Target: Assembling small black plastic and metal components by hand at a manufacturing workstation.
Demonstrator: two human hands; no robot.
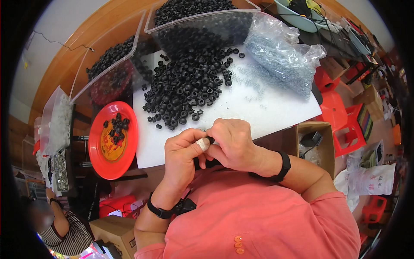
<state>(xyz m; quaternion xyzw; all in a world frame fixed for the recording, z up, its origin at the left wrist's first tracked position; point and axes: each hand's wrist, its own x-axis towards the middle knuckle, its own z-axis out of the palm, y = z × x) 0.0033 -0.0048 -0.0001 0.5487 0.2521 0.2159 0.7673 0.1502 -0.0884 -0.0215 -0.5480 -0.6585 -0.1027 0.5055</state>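
Just beyond my chest, above the near edge of a white board [267,113], my two hands meet. A small black rubber-like piece [210,140] is pinched between them, mostly covered by fingers. My left hand [183,151] is closed on it from the left, with a white wrap around the thumb tip. From the right, the curled fingers of my right hand [235,144] grip the same piece. Farther off on the board is a heap of small black ring-shaped pieces [185,86]. Whether another small part is inside my grip is hidden.
Clear bins of black pieces [200,26] stand behind the heap. A plastic bag of small bluish pieces [280,60] lies at the right. A red plate [133,144] with several black pieces sits left. A cardboard box [328,149] stands right; another person [69,231] is lower left.
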